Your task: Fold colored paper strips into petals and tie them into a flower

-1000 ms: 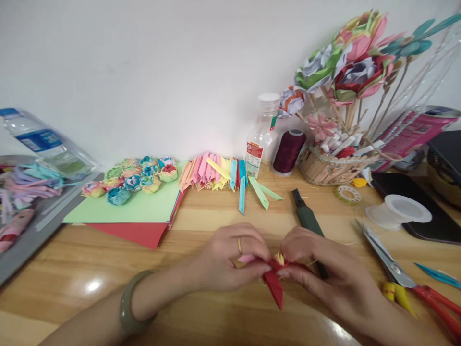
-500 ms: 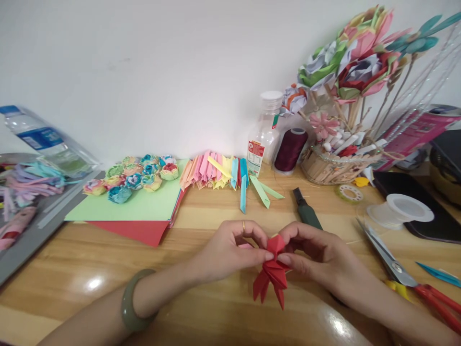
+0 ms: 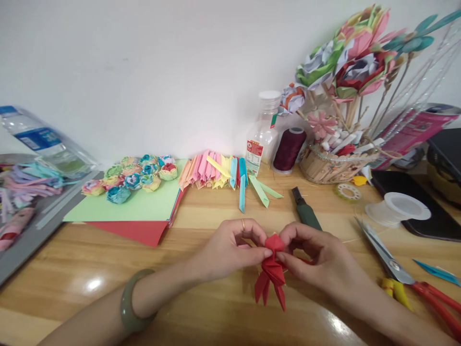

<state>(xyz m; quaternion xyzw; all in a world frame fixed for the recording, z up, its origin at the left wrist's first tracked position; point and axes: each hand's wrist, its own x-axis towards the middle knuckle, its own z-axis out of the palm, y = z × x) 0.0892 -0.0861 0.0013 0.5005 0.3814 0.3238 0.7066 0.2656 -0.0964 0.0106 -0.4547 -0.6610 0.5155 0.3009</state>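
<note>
A folded red paper piece (image 3: 274, 271) with several pointed flaps hanging down is held between both hands, just above the wooden table. My left hand (image 3: 236, 247), with a gold ring, pinches its left side between thumb and fingers. On the other side my right hand (image 3: 317, 254) grips it near the top with thumb and index finger. The ends of some fingers are hidden behind the paper. Beyond the right hand lies a dark green tool with a black tip (image 3: 305, 211). Light green folded strips (image 3: 260, 190) rest further back.
Paper flowers (image 3: 133, 180) sit on green sheets (image 3: 108, 211) at the left. Folded paper pieces (image 3: 205, 173) line the wall beside a clear bottle (image 3: 260, 139) and purple thread (image 3: 289, 151). Open scissors (image 3: 394, 264) lie right, near a white spool (image 3: 392, 211) and a flower basket (image 3: 334, 166).
The right thumb has slid slightly left and down along the red paper. Its lower flaps have shifted a little, and the view has moved slightly. Both hands keep their hold.
</note>
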